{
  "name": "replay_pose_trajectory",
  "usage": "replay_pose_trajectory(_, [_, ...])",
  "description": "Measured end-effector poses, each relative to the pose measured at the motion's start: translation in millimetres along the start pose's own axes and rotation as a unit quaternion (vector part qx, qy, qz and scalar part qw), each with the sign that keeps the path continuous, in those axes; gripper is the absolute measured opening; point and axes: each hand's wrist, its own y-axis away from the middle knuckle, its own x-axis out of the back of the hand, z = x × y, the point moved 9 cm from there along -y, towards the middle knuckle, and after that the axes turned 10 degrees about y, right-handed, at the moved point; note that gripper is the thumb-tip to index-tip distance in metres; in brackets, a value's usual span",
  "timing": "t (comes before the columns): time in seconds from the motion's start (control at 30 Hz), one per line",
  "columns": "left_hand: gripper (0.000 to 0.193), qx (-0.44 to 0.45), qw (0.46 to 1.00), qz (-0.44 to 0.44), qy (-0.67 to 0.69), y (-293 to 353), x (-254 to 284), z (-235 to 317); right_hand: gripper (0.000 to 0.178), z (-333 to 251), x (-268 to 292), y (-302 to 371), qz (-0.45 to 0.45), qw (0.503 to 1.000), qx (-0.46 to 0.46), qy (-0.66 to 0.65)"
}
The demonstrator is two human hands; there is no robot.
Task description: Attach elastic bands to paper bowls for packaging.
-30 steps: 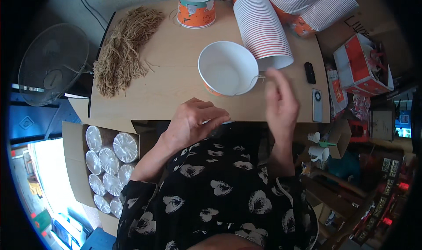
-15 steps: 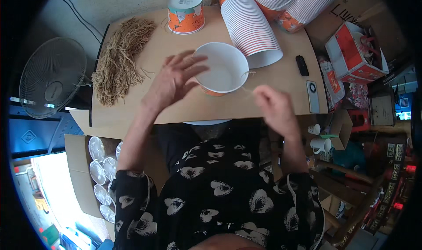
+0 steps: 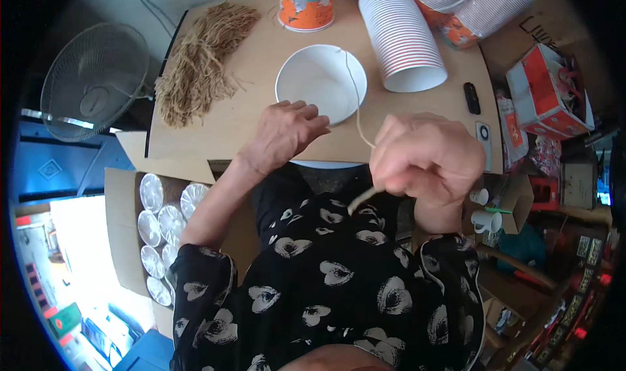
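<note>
A white-lined paper bucket (image 3: 319,77) sits on the table in front of me, its mouth tipped toward me. My left hand (image 3: 290,133) lies at its near left rim, fingers bent over the edge and the thumb hidden. My right hand (image 3: 427,155) is raised right of the bucket, close to the camera, fingers closed round a thin tan cord (image 3: 360,120). From the bucket's far rim the cord runs across its right side to that hand. A loose end of it sticks out below the fist. A heap of similar tan cords (image 3: 205,61) lies at the table's left.
An orange printed bucket (image 3: 306,9) stands upside down at the back. Long nested stacks of buckets (image 3: 401,38) lie at the back right. A black object (image 3: 471,98) and a phone (image 3: 483,136) rest near the right edge. A fan (image 3: 94,87) stands left; a carton of clear-lidded containers (image 3: 117,234) is below.
My right hand has risen toward the camera, drawing the cord out. My left hand has come down from above the bucket's mouth to its near rim. The bucket has turned and tipped.
</note>
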Motion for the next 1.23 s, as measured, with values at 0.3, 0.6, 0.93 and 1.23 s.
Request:
replay_pose_trajectory(0.3, [0.022, 0.004, 0.984, 0.153, 0.094, 27, 23, -47, 0.011, 63, 13, 67, 0.207, 0.947, -0.188, 0.158])
replay_pose_trajectory(0.6, [0.021, 0.117, 0.888, 0.162, 0.414, 16, 28, -55, 0.015, 75, -21, 68, 0.222, 0.88, -0.059, 0.416])
replay_pose_trajectory(0.93, [0.024, 0.131, 0.876, 0.166, 0.434, 17, 23, -60, 0.011, 104, -30, 68, 0.194, 0.889, -0.067, 0.41])
replay_pose_trajectory(1.23, [0.021, 0.126, 0.892, 0.151, 0.408, 16, 27, -55, 0.009, 116, -34, 69, 0.17, 0.883, -0.084, 0.43])
